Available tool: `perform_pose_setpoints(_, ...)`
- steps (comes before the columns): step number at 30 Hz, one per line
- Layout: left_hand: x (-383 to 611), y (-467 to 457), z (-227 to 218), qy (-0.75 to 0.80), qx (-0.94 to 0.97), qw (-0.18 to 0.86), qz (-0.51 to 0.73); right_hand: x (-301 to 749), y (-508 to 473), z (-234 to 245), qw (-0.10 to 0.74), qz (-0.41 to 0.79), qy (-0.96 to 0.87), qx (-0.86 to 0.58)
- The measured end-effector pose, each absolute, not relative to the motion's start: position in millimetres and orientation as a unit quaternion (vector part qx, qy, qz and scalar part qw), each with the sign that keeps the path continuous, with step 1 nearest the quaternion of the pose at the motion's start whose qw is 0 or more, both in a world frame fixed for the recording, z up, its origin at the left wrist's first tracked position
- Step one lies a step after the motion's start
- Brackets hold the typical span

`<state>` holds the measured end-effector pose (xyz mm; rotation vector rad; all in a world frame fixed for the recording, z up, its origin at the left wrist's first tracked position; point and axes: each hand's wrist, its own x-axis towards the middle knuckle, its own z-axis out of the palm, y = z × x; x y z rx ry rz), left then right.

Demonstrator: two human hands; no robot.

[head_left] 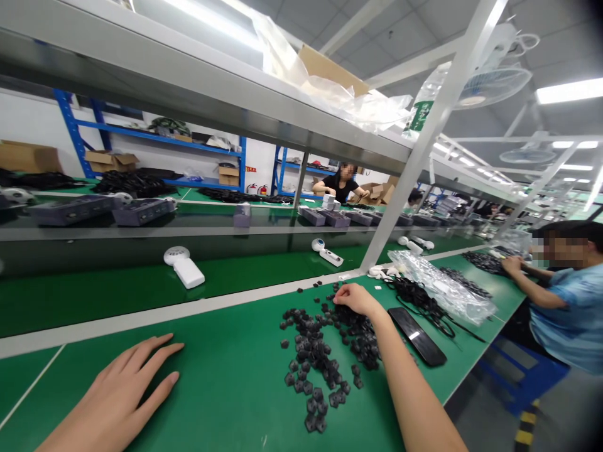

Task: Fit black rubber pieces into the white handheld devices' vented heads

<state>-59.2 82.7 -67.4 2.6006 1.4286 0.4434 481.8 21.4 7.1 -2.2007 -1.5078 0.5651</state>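
Note:
Small black many-sided pieces (318, 351) lie in a loose heap on the green work surface (226, 389). At the heap's far edge, my right hand (354, 299) has its fingertips bent together among the pieces; whether one is between them is hidden. My left hand (125, 386) rests flat on the green surface, fingers spread, left of the heap and holding nothing. Beyond the hands, a white handheld fan (184, 267) lies on the green conveyor belt, with a second white fan (327, 252) farther right.
A black phone (417, 336) lies right of my right forearm. Black straps (419, 301) and a clear plastic bag (445, 289) are behind it. A metal post (400, 207) rises by the belt. A person in a blue shirt (565, 307) sits at the right.

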Motion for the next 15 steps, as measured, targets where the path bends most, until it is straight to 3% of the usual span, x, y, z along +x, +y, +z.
perform_pose_setpoints(15,-52.2,75.7,-56.8,0.485,0.858,0.073,0.153,470.3,26.9,3.3,0.198,0.198,-0.567,-0.775)
